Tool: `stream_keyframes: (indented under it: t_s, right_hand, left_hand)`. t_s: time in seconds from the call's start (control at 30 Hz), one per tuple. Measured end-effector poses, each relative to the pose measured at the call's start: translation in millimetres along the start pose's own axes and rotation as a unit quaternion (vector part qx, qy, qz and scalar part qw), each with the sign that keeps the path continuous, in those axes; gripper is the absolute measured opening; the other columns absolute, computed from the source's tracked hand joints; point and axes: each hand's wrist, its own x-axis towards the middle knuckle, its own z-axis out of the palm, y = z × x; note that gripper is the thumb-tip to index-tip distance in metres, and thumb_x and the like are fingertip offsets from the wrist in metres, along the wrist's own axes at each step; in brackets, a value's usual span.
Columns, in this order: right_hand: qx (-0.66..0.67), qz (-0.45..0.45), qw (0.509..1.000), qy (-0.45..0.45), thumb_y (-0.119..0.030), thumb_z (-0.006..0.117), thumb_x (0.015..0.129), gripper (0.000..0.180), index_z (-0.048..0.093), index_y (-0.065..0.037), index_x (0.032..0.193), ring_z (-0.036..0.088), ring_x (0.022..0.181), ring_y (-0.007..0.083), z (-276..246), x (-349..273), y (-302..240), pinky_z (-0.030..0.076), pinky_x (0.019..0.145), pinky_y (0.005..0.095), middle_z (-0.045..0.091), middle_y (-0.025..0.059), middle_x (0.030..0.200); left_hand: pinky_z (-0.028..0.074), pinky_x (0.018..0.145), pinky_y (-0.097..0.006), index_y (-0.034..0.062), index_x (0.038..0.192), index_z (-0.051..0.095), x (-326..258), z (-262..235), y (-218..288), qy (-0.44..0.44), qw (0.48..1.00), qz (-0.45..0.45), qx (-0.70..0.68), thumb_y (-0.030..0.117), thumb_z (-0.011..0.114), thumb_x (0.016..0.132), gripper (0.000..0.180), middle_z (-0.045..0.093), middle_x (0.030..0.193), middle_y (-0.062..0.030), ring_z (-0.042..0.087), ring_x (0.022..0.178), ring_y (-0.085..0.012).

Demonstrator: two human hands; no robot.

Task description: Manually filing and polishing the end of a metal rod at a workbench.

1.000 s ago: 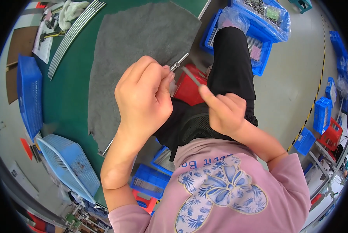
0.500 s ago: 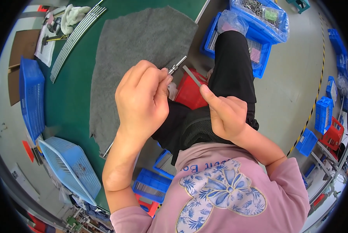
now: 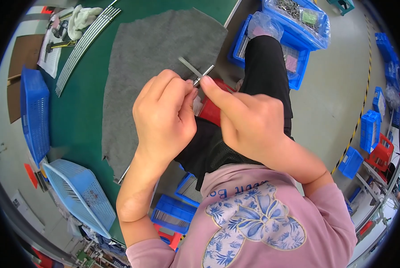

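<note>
My left hand (image 3: 165,117) is closed around a thin stepped metal shaft (image 3: 210,69), whose bright end sticks out up and to the right past the fingertips. My right hand (image 3: 256,123) pinches a narrow flat grey strip (image 3: 189,65), shaped like a small file, with the index finger stretched along it. The strip crosses the shaft just beyond my left fingertips and seems to lie on it. Its near end is hidden in my right hand. Both hands are held above the edge of a grey cloth (image 3: 151,53) on the green table (image 3: 79,120).
Long metal rods (image 3: 86,47) lie at the table's far left, beside a white glove (image 3: 83,20) and a caliper (image 3: 61,44). Blue baskets (image 3: 81,192) stand along the left. Blue bins (image 3: 300,67) with metal parts sit beyond my leg, near a red stool (image 3: 211,109).
My right hand has moved left and up, bringing the strip from beside the shaft to across it. My left hand and the shaft have stayed nearly in place.
</note>
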Motion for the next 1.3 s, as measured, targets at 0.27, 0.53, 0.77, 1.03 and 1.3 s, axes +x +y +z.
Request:
stream_keyframes:
  t_s: [0.27,0.53,0.77,1.03,1.3]
  right_hand:
    - [-0.010,0.010,0.999,-0.046,0.004,0.059,0.069,0.055,0.064,-0.009,0.122,0.050,0.042,0.0207,-11.6,-3.1,0.2,0.039,0.041,0.0326,0.051,0.0043,0.055]
    - [-0.042,0.001,0.996,-0.077,0.002,0.060,0.068,0.057,0.063,-0.009,0.124,0.046,0.041,0.0229,-24.0,-7.8,-2.0,0.038,0.041,0.0341,0.049,0.0044,0.054]
    - [-0.030,-0.003,0.994,-0.103,0.004,0.060,0.068,0.060,0.061,-0.007,0.127,0.046,0.040,0.0185,-29.2,-18.5,3.9,0.038,0.041,0.0338,0.046,0.0027,0.053]
    - [-0.036,0.017,0.991,-0.128,0.004,0.060,0.071,0.055,0.062,-0.009,0.124,0.051,0.043,0.0228,-32.4,-4.8,-1.7,0.039,0.041,0.0347,0.051,0.0061,0.055]
    - [-0.022,-0.010,0.996,-0.084,0.005,0.058,0.070,0.057,0.061,-0.007,0.126,0.048,0.042,0.0221,-19.7,-1.5,-0.1,0.037,0.041,0.0344,0.049,0.0056,0.053]
  left_hand:
    - [0.044,0.054,-0.036,0.0016,0.073,0.056,-0.2,2.6,2.7,0.012,1.000,0.002,0.005,-0.006,0.068,0.065,0.016,0.052,0.071,-0.0088,0.054,0.062,-0.0274]
    - [0.044,0.054,-0.037,0.0019,0.072,0.056,0.4,1.5,3.9,0.000,1.000,0.004,0.000,-0.006,0.068,0.066,0.015,0.053,0.070,-0.0089,0.054,0.062,-0.0278]
    - [0.044,0.054,-0.036,0.0024,0.073,0.057,0.7,2.4,1.1,0.009,1.000,-0.009,-0.009,-0.005,0.069,0.066,0.016,0.052,0.070,-0.0085,0.054,0.061,-0.0275]
    - [0.044,0.053,-0.036,0.0024,0.073,0.057,0.1,2.5,2.6,0.013,1.000,-0.022,-0.013,-0.005,0.069,0.066,0.016,0.052,0.070,-0.0087,0.054,0.061,-0.0276]
    - [0.044,0.053,-0.036,0.0023,0.072,0.057,-2.7,2.7,1.8,0.016,0.999,-0.032,-0.029,-0.005,0.069,0.066,0.015,0.052,0.070,-0.0088,0.054,0.061,-0.0278]
